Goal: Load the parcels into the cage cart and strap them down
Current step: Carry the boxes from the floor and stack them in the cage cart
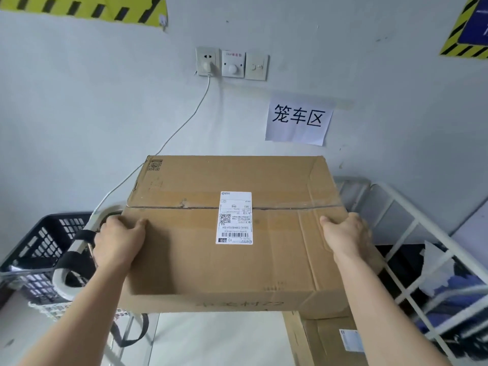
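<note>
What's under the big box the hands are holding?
Below the big box, held by the left hand and right hand, another cardboard box with a pale label peeks out beside the white cage cart. The big box covers the rest of it.

Cage cart (415,222), seen from above: a white tubular frame with a barred side wall to my right and a rounded rail (56,278) to my left, a black strap (76,257) looped over that rail. Low inside the frame, at the right, lies a taped cardboard parcel (324,339), label up, beside a pale bare surface (219,336). The large parcel (232,254) I grip is above it; whether the two touch cannot be told.
</note>
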The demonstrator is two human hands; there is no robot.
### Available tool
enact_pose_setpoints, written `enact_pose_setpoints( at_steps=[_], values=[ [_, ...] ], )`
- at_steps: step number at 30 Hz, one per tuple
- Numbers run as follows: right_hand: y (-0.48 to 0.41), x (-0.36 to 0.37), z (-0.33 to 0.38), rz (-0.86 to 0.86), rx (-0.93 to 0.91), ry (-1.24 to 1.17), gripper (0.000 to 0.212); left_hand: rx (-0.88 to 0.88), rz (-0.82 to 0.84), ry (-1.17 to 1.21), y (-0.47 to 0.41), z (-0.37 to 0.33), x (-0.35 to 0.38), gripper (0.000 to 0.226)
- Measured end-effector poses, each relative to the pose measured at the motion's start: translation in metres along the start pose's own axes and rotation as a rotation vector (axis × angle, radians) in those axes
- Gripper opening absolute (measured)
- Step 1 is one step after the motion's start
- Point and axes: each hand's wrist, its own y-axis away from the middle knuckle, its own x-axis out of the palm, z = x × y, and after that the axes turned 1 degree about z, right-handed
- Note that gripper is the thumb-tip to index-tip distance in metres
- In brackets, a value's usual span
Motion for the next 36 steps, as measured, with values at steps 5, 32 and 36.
enact_pose_setpoints(
  at_steps=[5,32,36],
  values=[
    [-0.042,0.056,0.000,0.091,0.016,0.005,0.067,-0.088,0.018,-0.068,-0.021,0.002,0.044,0.062],
    [-0.139,0.377,-0.088,0.388,0.127,0.248,0.066,-0.339,0.250,-0.121,-0.143,0.129,0.299,0.078],
    [-0.140,0.429,-0.121,0.410,0.160,0.265,0.067,-0.332,0.303,-0.125,-0.163,0.162,0.345,0.079]
  ],
)
